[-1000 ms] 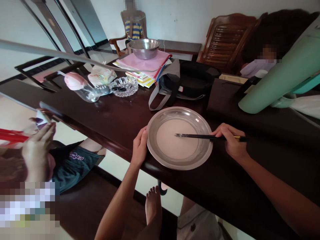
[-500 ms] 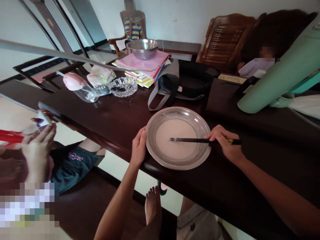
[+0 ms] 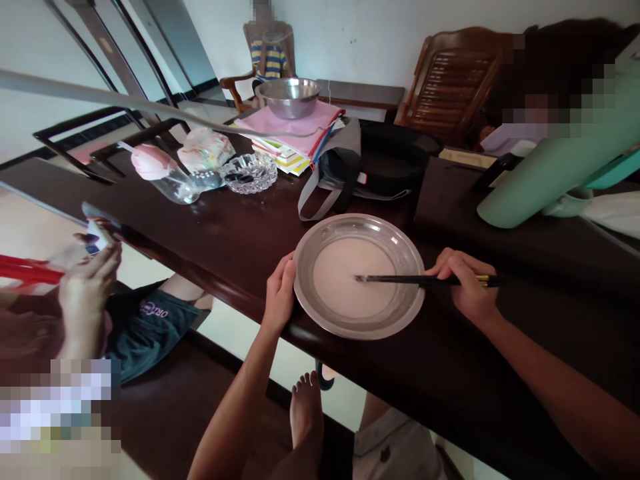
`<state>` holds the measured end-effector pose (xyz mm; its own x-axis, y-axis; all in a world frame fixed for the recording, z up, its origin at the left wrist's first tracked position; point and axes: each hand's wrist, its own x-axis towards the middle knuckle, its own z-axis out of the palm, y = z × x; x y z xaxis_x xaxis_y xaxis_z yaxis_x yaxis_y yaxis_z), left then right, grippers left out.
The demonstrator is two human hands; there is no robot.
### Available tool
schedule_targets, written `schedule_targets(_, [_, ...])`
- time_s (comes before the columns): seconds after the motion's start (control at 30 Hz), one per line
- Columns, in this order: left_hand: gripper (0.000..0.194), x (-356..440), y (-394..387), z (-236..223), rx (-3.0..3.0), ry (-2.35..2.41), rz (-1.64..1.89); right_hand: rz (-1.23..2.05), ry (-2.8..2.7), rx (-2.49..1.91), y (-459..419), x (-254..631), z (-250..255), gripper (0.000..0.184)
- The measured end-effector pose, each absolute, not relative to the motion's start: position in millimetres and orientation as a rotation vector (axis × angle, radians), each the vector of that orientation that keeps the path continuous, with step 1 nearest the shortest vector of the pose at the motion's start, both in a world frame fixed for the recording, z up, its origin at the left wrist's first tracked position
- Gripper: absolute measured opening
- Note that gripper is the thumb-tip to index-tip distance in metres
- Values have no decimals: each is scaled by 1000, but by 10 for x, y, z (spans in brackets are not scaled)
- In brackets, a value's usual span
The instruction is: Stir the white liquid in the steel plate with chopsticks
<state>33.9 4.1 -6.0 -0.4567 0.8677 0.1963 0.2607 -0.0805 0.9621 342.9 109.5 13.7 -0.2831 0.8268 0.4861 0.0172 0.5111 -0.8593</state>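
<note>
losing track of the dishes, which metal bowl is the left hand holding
The near bowl, with pale liquid inside: the left hand grips its side. The far bowl sits on the pink folder, no hand on it.

Dim indoor light, soft glare, stretched edges.
</note>
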Motion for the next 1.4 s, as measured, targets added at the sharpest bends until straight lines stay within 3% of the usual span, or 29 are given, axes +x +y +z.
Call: schedule_targets(1.4, [47, 346, 42, -46, 1198, 1704, 1581, 930, -1750, -828, 1054, 3394, 137, 33])
